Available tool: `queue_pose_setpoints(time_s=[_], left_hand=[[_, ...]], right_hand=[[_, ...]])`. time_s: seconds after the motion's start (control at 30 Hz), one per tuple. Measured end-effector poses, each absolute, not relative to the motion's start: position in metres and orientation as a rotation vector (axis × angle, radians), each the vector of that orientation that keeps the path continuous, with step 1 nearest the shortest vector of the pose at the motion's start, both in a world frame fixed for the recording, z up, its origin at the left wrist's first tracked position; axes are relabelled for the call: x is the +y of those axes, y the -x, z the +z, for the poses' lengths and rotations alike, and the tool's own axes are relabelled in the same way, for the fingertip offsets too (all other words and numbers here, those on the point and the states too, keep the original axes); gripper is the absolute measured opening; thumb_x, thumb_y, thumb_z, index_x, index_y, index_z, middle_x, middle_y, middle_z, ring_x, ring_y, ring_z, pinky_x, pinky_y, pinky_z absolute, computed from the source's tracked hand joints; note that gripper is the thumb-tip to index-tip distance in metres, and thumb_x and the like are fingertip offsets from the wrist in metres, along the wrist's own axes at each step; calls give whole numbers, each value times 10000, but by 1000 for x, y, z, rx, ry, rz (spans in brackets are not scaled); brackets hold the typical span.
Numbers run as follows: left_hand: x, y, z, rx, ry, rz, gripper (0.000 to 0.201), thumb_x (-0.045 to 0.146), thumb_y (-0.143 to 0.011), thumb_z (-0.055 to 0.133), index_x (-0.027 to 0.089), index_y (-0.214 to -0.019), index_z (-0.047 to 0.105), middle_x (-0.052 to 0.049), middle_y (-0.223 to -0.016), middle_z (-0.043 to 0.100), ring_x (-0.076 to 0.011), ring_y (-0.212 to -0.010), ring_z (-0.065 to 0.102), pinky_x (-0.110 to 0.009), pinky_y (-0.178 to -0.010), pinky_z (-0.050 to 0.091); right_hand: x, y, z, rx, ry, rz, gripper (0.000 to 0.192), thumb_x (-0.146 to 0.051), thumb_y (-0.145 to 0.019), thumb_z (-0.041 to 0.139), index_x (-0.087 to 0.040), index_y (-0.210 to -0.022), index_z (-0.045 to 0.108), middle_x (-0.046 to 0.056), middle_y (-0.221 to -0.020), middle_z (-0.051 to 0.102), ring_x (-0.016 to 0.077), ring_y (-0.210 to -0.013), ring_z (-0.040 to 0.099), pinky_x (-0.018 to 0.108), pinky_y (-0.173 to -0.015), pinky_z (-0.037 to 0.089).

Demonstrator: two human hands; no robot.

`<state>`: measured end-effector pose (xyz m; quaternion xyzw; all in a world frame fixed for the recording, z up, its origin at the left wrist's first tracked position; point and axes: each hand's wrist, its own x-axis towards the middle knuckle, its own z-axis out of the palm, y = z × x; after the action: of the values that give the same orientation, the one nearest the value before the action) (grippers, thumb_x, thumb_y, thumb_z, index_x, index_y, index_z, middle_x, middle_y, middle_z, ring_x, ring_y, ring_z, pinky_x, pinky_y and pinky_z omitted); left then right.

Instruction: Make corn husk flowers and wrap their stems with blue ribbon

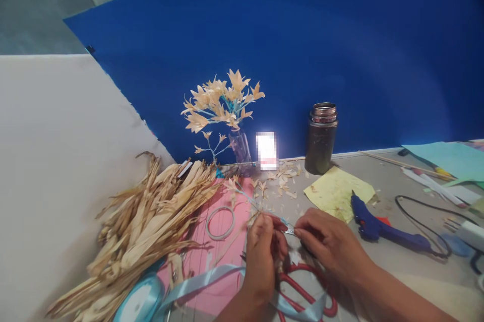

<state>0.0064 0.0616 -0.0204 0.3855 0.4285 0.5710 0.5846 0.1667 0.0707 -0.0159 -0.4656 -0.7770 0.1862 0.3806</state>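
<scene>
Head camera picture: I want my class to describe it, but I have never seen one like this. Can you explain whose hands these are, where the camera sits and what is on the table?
There is no machine here. The camera is worn on a person's head and looks down at their own two hands, so the arms enter from the bottom edge.

The left hand and right hand meet over a thin blue-wrapped stem with small dried petals; both pinch it at the same spot.

On the table: a pile of dried husks at the left, a pink sheet, a ring of clear tape, light blue ribbon and red scissors under the hands. Farther back stand a small vase of husk flowers and a dark jar. A blue glue gun lies at the right, beside a yellow paper.
</scene>
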Motion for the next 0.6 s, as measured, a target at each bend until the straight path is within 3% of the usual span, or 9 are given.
queue_pose_setpoints(time_s=[0.13,0.4,0.6], left_hand=[[63,-6,-20,1039,-883,1271,495,653,-782,680,168,-818,586,49,-493,495,-75,-417,409,-187,-429,297],[64,-6,-13,1128,-839,1254,336,386,-658,830,165,-692,579,53,-527,506,-55,-418,421,-177,-427,304],[64,-6,-13,1130,-830,1253,304,355,-635,832,160,-706,610,64,-535,487,-49,-435,397,-173,-437,308]], right_hand=[[70,-166,-17,-1995,1195,468,189,-254,-958,532,-217,-805,635,12,-751,633,175,-711,602,301,-661,444],[69,-163,-14,-1920,1264,569,173,-252,-920,540,-223,-786,645,-3,-731,669,167,-670,621,283,-629,453],[68,-161,-11,-1840,1224,681,216,-267,-906,528,-225,-999,719,34,-854,736,191,-762,676,307,-707,517]])
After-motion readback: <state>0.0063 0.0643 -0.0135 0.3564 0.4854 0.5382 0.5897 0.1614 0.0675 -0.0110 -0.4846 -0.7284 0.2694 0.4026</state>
